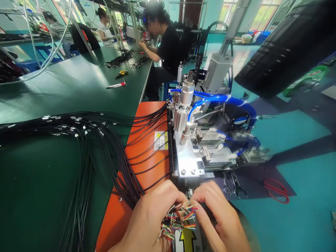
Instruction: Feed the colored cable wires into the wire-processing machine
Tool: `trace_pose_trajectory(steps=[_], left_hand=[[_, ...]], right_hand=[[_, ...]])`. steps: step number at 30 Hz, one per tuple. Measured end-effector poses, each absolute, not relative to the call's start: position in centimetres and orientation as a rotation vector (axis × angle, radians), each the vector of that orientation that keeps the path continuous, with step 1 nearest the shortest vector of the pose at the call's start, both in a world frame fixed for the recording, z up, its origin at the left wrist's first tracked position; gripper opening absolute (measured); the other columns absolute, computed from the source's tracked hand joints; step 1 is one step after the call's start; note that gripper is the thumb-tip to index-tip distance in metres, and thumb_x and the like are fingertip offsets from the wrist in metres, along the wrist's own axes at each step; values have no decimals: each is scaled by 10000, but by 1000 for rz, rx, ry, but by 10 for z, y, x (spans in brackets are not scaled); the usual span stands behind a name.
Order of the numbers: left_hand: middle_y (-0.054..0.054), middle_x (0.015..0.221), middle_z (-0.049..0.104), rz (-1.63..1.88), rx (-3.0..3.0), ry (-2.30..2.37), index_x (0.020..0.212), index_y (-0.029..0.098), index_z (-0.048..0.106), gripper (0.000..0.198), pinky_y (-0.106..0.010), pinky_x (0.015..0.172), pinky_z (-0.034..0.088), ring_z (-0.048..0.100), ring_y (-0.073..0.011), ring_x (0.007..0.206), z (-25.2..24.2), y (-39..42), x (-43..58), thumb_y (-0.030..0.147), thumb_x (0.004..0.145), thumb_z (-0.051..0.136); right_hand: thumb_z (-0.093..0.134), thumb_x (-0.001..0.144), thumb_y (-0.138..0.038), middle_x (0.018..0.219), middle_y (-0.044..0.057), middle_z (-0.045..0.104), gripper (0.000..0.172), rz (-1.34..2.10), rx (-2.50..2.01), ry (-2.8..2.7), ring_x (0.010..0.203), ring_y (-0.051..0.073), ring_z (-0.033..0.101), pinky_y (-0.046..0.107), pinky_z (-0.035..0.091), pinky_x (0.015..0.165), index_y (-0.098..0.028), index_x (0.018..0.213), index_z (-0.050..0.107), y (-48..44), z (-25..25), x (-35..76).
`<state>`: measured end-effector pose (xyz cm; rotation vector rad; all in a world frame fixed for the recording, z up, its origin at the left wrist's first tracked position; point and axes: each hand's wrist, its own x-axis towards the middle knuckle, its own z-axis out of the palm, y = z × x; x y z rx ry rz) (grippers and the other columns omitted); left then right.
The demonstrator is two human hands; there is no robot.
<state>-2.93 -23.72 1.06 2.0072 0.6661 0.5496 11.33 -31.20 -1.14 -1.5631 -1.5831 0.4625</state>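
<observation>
At the bottom centre, my left hand is closed around a bundle of thin black cables. Their ends fan out under its fingers as many-coloured wires. Right beside it, my right hand pinches with thumb and forefinger. Its fingertips meet those of the left hand just above the wire ends; what they pinch is hidden. A small metal piece shows just beyond the fingertips, at the front of a pneumatic machine. Several single black cables run across an orange plate into the machine's left side.
The green table carries more cable, pliers and a red-handled cutter. Blue air hoses arch over the machine. Spanners and a red cord lie to the right. A co-worker sits at the table's far side.
</observation>
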Motion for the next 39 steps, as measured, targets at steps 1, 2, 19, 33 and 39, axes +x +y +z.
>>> trace_pose_trajectory(steps=[1,2,19,33,39], left_hand=[[3,681,480,555,2014,680,726,169,528,64,-220,507,311,442,-124,580,10,-238,-29,220,749,498],[0,681,483,560,2023,687,730,168,532,71,-220,508,319,450,-126,580,9,-239,-29,227,755,501],[-31,673,547,487,2777,540,938,168,564,377,-236,482,370,498,-157,554,-22,-221,-47,226,935,192],[-34,645,625,505,2972,362,959,120,555,378,-266,467,430,565,-164,505,-15,-217,-40,81,903,183],[6,558,592,-77,3174,318,1126,153,543,519,-266,293,301,523,-203,328,-3,-215,-23,87,613,498]], right_hand=[[395,869,-133,662,0,504,182,443,-1553,-1570,631,149,501,272,398,577,-210,711,441,-312,-13,111],[400,864,-124,662,-1,500,174,426,-1545,-1557,629,148,497,271,396,574,-210,717,438,-313,-15,110],[376,816,-15,757,26,486,213,165,-1510,-1484,709,174,456,336,361,645,-204,834,472,-308,-91,127],[346,868,-60,715,-5,486,197,403,-1630,-1428,675,146,480,292,369,656,-214,787,439,-311,-81,128],[354,898,-128,719,-11,513,169,571,-1721,-1415,665,131,525,232,405,620,-216,786,446,-313,-71,131]])
